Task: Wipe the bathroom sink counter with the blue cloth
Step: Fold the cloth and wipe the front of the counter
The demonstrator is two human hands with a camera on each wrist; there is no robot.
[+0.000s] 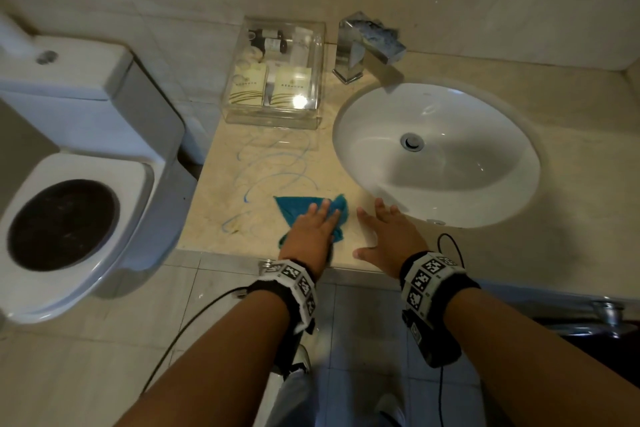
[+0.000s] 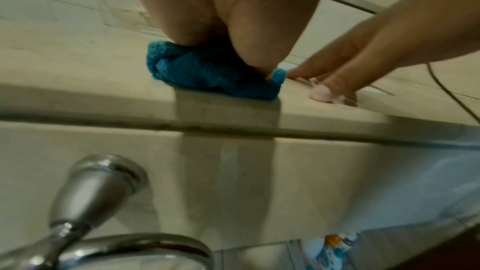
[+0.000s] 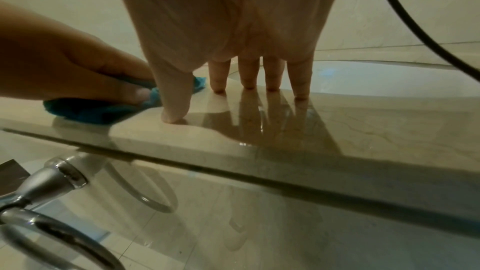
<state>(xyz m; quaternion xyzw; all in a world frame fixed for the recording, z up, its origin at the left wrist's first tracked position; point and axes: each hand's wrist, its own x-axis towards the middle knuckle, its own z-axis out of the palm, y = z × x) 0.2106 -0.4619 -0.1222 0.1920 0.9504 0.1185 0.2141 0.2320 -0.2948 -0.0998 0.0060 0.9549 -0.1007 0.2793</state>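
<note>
Two hands rest on the counter [image 1: 571, 163] in front of the sink bowl [image 1: 436, 152], and only the left hand [image 1: 310, 230] has the blue cloth [image 1: 294, 208] under it. It lies flat, fingers straight and pressing down, left of the bowl at the front edge. The cloth's spread corner points away from the bowl. Blue scribbled marks [image 1: 273, 163] run from just beyond the cloth toward the clear tray [image 1: 277, 73] left of the bowl's far side, so the wipe probably goes forward, away from the edge. The right hand [image 1: 384, 236] is flat on bare stone between cloth and bowl, fingers spread, holding nothing, apparently as a brace.
</note>
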